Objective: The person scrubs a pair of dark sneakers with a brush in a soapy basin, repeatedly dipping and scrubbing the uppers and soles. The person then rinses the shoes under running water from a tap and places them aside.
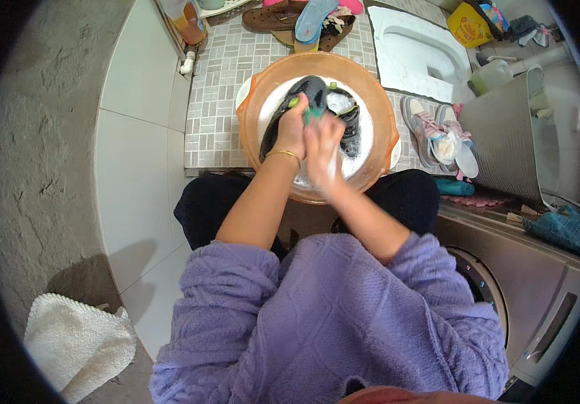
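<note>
An orange plastic basin (388, 113) with sudsy water (363, 146) stands between my knees. My left hand (291, 129), with a gold bracelet at the wrist, grips a dark shoe (314, 87) with light-green trim, tilted above the suds. Blurred by motion, my right hand (324, 144) is closed around a green scrubbing tool, probably a brush (313, 116), against the shoe. Fingers hide most of that tool. To the right of my hands, a second black shoe (351, 123) lies partly in the foam.
Brown clogs (270, 17) and a blue slipper (312, 22) lie beyond the basin. A white squat toilet (418, 53) is at the back right. Pink-laced sneakers (418, 121) stand beside a ribbed bin (502, 126). A washing machine (527, 272) is at my right, a tiled wall (136, 166) at my left.
</note>
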The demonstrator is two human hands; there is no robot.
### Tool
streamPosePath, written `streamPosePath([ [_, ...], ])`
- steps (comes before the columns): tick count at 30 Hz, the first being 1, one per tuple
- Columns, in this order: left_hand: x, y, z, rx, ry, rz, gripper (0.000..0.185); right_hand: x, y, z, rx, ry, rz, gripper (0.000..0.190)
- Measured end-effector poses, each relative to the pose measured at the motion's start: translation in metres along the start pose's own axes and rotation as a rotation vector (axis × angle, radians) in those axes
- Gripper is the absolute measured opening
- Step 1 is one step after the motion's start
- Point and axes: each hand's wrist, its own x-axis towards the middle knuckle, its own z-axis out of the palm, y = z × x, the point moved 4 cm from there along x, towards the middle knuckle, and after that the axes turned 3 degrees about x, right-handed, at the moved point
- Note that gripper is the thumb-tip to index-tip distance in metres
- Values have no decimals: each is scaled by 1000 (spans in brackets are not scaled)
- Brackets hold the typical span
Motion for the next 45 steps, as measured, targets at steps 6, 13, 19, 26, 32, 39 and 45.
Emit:
streamPosePath([
  [6,-8,1,7,-163,-24,93,39,6,15,-3,-119,12,123,33],
  [13,-5,-2,7,-277,-37,1,42,17,-5,-9,-228,81,17,29],
  [19,-16,4,21,-327,-761,-130,36,10,0,0,-160,30,-85,30],
  [26,-15,10,2,-116,-127,207,29,23,113,-8,-221,344,50,39],
  [32,-13,22,-2,-60,-74,167,32,-43,148,45,-531,-641,41,53],
  [39,-22,28,-11,548,46,244,38,-6,150,32,-305,-381,404,37],
  [45,-7,26,-14,950,225,296,43,-2,83,-26,448,166,378,37],
])
